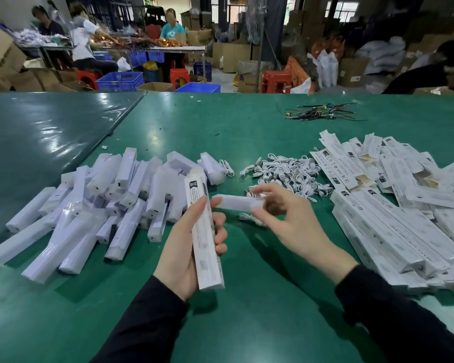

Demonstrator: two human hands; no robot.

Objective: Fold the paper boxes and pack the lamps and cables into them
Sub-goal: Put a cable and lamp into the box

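Left hand curled round a long, slim white printed cardboard box, held upright over the glossy green surface. Right hand pinching a wrapped white rectangular lamp bar, level, its end near the box's upper part. Behind, left: a loose heap of smooth plastic-wrapped white lamps. Centre: a tangle of thin coiled white cables. Right: stacked flat and folded white cartons, matte, printed.

Both arms in dark sleeves reach forward from the near edge. The left hand is closed around a long box, thumb up. The right hand, a little farther, pinches a lamp with curled fingers.
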